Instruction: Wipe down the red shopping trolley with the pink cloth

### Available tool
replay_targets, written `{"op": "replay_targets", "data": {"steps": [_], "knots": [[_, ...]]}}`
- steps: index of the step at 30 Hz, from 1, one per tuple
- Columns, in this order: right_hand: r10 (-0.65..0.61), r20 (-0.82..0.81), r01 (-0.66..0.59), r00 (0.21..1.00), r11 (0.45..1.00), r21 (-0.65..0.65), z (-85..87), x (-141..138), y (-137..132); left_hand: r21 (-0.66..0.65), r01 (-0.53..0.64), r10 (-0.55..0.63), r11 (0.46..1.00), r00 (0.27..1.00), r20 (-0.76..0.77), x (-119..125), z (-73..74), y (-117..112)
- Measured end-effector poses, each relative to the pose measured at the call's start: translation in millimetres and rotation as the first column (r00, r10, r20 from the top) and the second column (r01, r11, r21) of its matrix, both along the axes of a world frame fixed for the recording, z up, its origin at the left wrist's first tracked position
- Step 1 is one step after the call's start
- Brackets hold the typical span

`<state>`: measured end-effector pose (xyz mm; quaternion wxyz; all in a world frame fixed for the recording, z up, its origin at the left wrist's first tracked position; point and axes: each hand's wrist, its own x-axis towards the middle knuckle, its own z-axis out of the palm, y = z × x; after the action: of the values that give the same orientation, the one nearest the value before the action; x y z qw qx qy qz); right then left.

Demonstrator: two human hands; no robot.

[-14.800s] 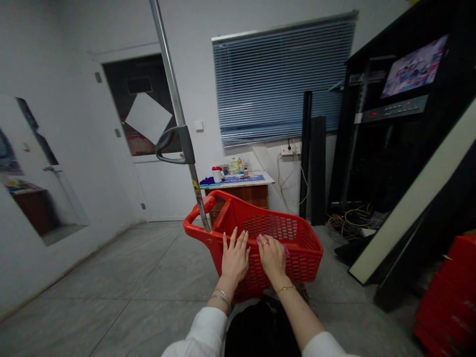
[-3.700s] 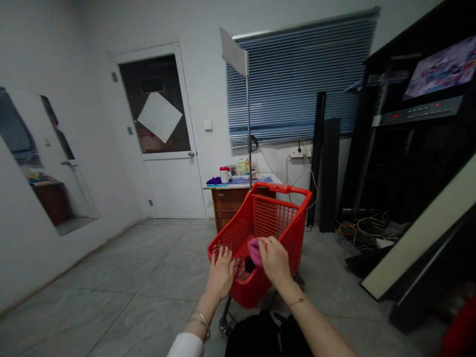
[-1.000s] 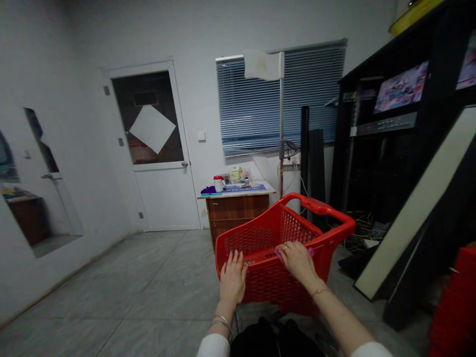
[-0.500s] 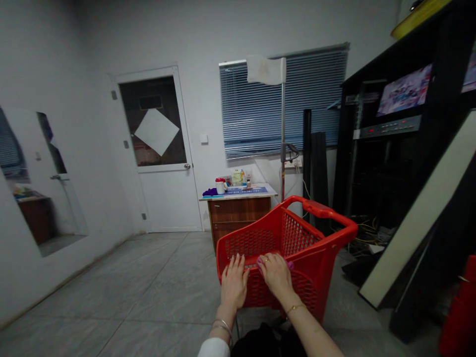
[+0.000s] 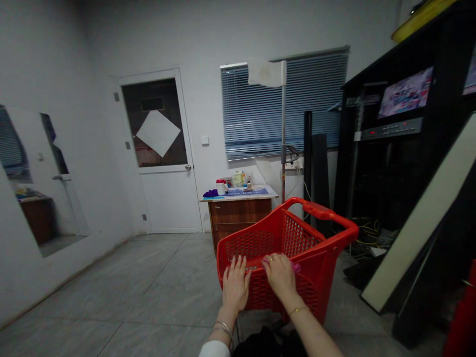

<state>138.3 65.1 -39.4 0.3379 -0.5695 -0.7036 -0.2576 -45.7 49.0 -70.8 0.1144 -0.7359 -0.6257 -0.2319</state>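
Red cart, upright, 1 pink cloth bunched at near rim

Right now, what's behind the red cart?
Behind the red cart: a brown cabinet, and a dark upright panel beyond the handle. The cart covers the cabinet's lower right part; whatever sits low behind there can't be seen.

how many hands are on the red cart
2: the left hand lies with fingers outstretched on the near rim of the red cart; the right hand is beside it on that rim, holding a pink cloth.
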Motion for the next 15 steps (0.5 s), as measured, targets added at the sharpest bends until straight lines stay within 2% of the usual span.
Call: {"op": "replay_targets", "data": {"steps": [2,4,6,9,11,13,15], "knots": [[0.074,-0.006,-0.074,0.997,0.997,0.007,-8.0,-26,-6,0.007,-0.005,0.005,1.0,1.0,-0.007,-2,0.9,-2],[0.114,0.05,-0.113,0.992,0.993,-0.017,-2.9,-17,-6,0.005,-0.009,0.009,1.0,1.0,-0.009,-3,1.7,-3],[0.108,0.113,-0.104,0.988,0.994,-0.045,11.8,22,1,-0.005,-0.014,0.014,1.0,1.0,-0.009,-3,1.9,-3],[0.016,0.117,-0.011,0.993,0.999,-0.046,37.2,99,16,-0.008,-0.023,0.023,1.0,1.0,-0.006,-2,1.1,-1],[-0.071,0.115,0.075,0.991,0.997,-0.033,46.4,128,22,-0.002,-0.024,0.024,1.0,1.0,-0.001,1,0.4,0],[-0.148,0.094,0.151,0.985,0.988,-0.028,44.6,121,22,-0.008,-0.018,0.018,1.0,1.0,0.003,2,0.3,1],[-0.164,0.059,0.166,0.985,0.985,-0.038,32.6,84,15,-0.017,-0.009,0.009,1.0,1.0,0.002,4,0.6,1]]}}
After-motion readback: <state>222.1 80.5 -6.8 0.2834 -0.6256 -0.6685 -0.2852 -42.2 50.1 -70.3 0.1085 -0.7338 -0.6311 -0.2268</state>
